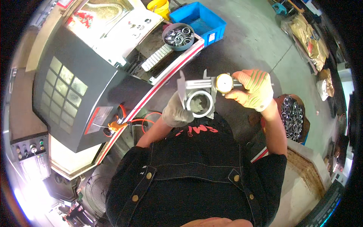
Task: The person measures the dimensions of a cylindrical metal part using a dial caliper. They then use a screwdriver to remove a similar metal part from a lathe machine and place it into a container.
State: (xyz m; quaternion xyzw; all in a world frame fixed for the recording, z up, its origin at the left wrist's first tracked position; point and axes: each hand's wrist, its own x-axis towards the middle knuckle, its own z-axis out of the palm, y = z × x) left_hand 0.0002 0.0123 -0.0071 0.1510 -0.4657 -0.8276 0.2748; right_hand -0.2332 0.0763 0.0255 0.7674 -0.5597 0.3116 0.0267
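Observation:
In front of my chest I hold a bright metal ring between the jaws of a dial caliper. My left hand, in a greyish glove, is closed on the ring's left side, next to the caliper's fixed jaw. Its fingers behind the ring are partly hidden. My right hand wears an orange-and-green striped glove. Its thumb and fingers pinch the caliper just right of the round white-faced dial. The caliper beam lies about level, above the ring.
Ahead, a round grey tub of metal rings stands near a blue crate and yellow bucket. A dark machine door fills the left, with an orange air gun below it. More rings lie at right.

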